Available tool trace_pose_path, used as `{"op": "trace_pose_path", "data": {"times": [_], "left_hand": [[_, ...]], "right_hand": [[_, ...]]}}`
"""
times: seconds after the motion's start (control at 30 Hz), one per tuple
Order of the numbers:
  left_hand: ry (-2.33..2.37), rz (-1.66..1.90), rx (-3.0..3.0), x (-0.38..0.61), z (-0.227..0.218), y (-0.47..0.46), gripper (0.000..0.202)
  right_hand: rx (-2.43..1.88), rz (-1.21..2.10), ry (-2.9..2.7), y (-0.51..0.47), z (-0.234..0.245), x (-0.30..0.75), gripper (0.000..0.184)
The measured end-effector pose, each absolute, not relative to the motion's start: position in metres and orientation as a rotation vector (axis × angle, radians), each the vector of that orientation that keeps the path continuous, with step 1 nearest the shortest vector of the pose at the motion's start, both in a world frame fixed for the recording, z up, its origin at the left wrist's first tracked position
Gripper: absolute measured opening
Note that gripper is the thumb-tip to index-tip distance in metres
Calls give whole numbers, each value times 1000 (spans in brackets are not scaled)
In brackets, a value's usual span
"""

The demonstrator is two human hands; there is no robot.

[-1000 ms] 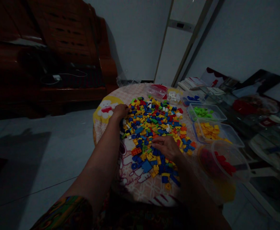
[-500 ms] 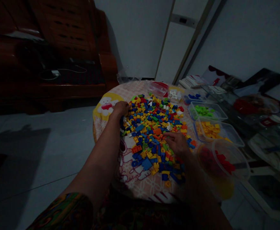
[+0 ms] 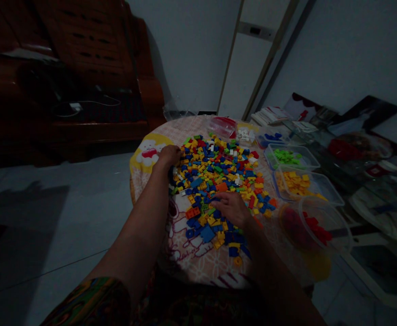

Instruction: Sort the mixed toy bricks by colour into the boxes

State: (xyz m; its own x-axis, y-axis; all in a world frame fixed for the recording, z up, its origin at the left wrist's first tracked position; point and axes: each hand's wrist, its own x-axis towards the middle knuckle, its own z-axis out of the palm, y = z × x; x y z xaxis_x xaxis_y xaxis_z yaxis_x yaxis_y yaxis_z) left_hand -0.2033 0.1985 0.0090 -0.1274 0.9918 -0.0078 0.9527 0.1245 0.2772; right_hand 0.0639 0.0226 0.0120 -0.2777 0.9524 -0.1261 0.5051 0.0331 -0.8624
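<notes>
A wide heap of mixed toy building bricks (image 3: 215, 170) in yellow, blue, green, orange and red covers the middle of the round table. At the heap's upper left edge rests my left hand (image 3: 171, 155), its fingers curled in against the bricks; anything in them is hidden. My right hand (image 3: 231, 208) reaches over the lower middle of the heap, thumb and forefinger close together beside dark blue bricks. Whether a brick is between those fingertips is too dark to make out. An orange brick (image 3: 192, 213) lies left of the right hand, above a flat blue brick (image 3: 207, 233).
Along the table's right side stand clear tubs of sorted bricks: green (image 3: 288, 157), yellow (image 3: 295, 182), red (image 3: 317, 228). White bricks (image 3: 245, 135) and blue bricks (image 3: 272, 136) sit farther back, near a red container (image 3: 223, 127). A wooden bench (image 3: 110, 122) stands behind left.
My right hand has moved left across the heap, from the orange bricks to the blue ones, uncovering bricks on the right. My left hand has stayed at the heap's edge. The view has shifted slightly.
</notes>
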Motion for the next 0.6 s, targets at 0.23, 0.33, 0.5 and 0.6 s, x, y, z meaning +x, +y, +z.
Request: {"op": "trace_pose_path", "data": {"times": [0.23, 0.33, 0.5, 0.6], "left_hand": [[2197, 293, 1957, -204, 12, 198, 43], [2185, 286, 1971, -206, 11, 199, 42], [2176, 298, 1982, -208, 9, 201, 41], [2182, 299, 1953, -207, 9, 201, 42]], "right_hand": [[-937, 1751, -1144, 26, 40, 84, 36], [-871, 1725, -1057, 30, 44, 95, 26], [-1009, 1544, -823, 49, 19, 114, 16], [-1095, 1320, -641, 80, 8, 124, 16]]}}
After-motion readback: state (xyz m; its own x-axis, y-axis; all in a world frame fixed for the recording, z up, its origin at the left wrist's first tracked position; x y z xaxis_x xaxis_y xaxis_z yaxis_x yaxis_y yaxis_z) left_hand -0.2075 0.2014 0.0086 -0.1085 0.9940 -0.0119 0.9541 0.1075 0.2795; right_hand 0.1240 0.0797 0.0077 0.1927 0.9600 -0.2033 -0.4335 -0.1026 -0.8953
